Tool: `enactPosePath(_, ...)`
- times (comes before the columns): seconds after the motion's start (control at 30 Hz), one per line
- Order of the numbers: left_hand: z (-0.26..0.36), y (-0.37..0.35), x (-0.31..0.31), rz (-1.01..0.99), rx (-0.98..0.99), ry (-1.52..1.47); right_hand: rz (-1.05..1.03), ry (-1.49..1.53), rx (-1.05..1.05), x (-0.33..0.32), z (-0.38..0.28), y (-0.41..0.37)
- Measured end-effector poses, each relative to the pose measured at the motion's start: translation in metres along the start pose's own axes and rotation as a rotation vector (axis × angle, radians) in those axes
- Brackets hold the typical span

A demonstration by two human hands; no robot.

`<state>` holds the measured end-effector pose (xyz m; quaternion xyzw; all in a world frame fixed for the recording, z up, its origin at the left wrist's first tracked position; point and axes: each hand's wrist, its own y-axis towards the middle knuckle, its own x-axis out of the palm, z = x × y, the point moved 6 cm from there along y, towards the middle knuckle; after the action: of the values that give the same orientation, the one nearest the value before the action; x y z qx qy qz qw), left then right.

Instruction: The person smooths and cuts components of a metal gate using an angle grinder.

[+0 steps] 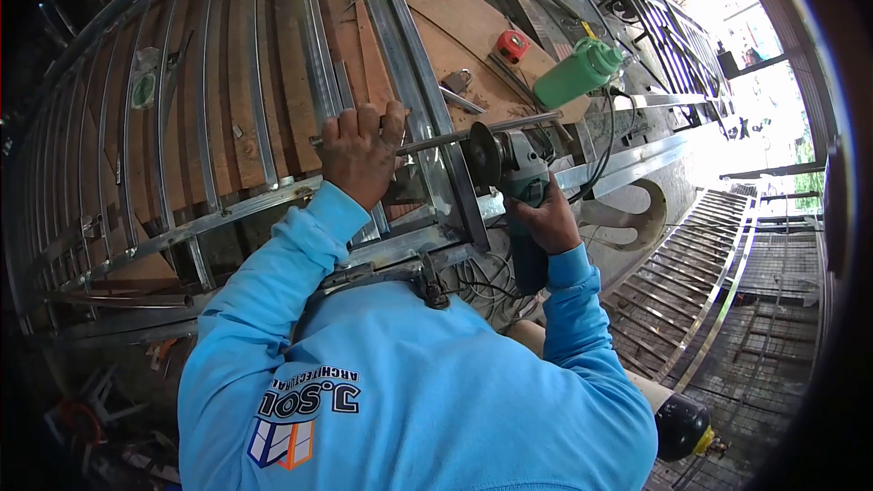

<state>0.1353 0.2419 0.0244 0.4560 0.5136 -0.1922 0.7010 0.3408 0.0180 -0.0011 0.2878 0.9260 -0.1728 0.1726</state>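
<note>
My left hand is closed around a thin metal rod that lies across the frame's steel bars and extends to the right. My right hand grips the body of a teal angle grinder. The grinder's dark disc is beside the rod, to the right of my left hand; whether they touch, I cannot tell. Beneath the rod run shiny square steel tubes. A clamp sits at the frame's near edge, in front of my body.
A green bottle, a red tape measure and a padlock are on the wooden board beyond my hands. A barred metal frame spreads to the left. Cables hang right of the grinder. A gas cylinder is at lower right.
</note>
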Motion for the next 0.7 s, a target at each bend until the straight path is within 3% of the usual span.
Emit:
enactPosePath(0.4, 0.001, -0.004, 0.003, 0.039, 0.019, 0.03, -0.04, -0.014, -0.06, 0.003, 0.016, 0.019)
enactPosePath(0.57, 0.003, -0.006, 0.005, 0.021, 0.008, 0.077, -0.01, -0.153, -0.107, 0.002, -0.004, 0.022)
enactPosePath(0.7, 0.004, -0.005, -0.005, 0.113, 0.033, 0.054, 0.002, -0.173, -0.051, 0.001, 0.007, 0.026)
